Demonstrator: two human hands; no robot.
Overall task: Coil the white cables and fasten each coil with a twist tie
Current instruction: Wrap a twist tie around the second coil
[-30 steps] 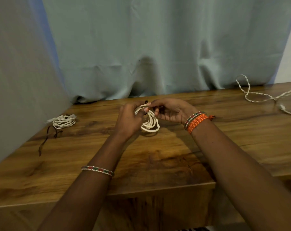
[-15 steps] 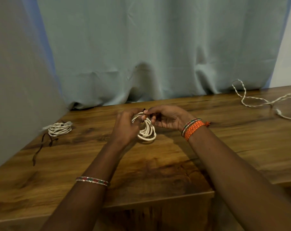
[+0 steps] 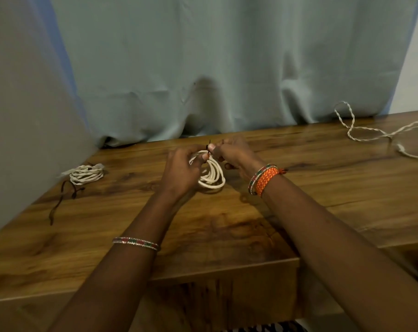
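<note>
A small coil of white cable [image 3: 212, 178] stands upright on the wooden table [image 3: 227, 226], held at its top between both hands. My left hand [image 3: 181, 171] grips the coil's left side. My right hand [image 3: 234, 154] pinches a dark twist tie [image 3: 209, 144] at the coil's top, and the tie's short ends stick up between my fingertips. A second white coil [image 3: 87, 174] lies at the far left of the table. A loose twisted white cable [image 3: 361, 130] sprawls at the back right.
Dark twist ties [image 3: 64, 197] lie on the table by the left coil. A grey-blue curtain [image 3: 215, 68] hangs behind the table and a grey wall [image 3: 23, 104] bounds its left side. The table's front edge runs just below my forearms.
The hands keep working the tie at the coil's top; the tie ends now stick up higher. The camera has tilted, so everything sits slightly lower in view.
</note>
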